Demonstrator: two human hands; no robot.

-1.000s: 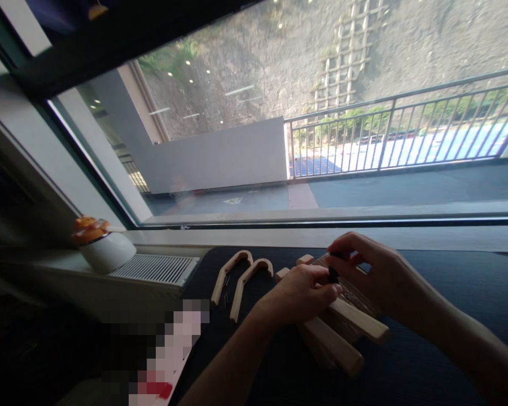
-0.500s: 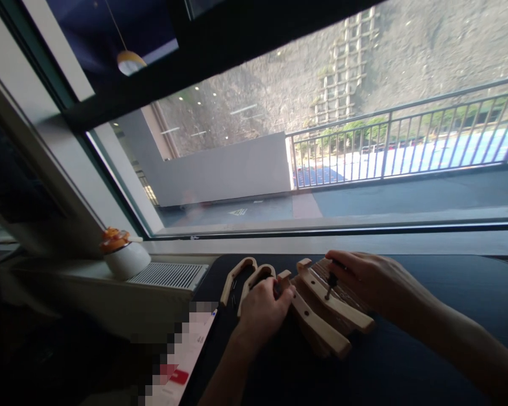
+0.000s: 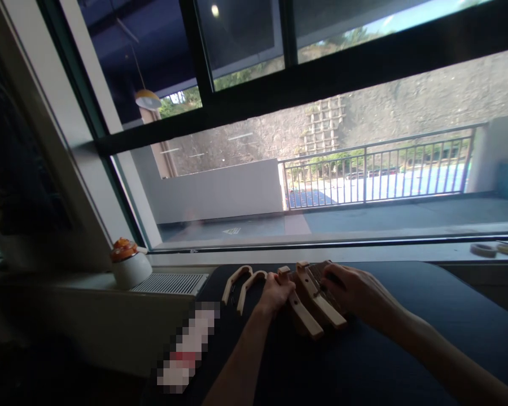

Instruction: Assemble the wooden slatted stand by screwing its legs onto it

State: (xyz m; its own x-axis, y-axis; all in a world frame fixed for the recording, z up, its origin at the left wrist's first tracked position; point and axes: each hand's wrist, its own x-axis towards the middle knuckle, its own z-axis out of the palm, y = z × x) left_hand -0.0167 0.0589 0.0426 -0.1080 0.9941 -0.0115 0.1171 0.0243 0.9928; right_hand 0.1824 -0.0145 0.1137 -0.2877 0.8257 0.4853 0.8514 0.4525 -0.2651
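A wooden assembly [image 3: 311, 301] of pale slats over a darker slatted panel lies on a dark table [image 3: 406, 338] by the window. My left hand [image 3: 274, 294] is curled against the near-left slat of that assembly. My right hand [image 3: 355, 290] rests on the assembly's far right side with its fingers bent over the panel; what they hold is hidden. Two curved wooden pieces [image 3: 241, 282] lie just left of my left hand.
A white pot with an orange lid [image 3: 129, 265] stands on the sill beside a vent grille [image 3: 169, 283]. A blurred paper [image 3: 186, 352] lies at the table's left edge. Rolls of tape [image 3: 485, 249] sit on the right sill. Outside are a railing and a terrace.
The view has tilted up and pulled back, showing more window. My right hand has settled lower onto the panel, hiding the small dark tool it held. My left hand stays on the left slat.
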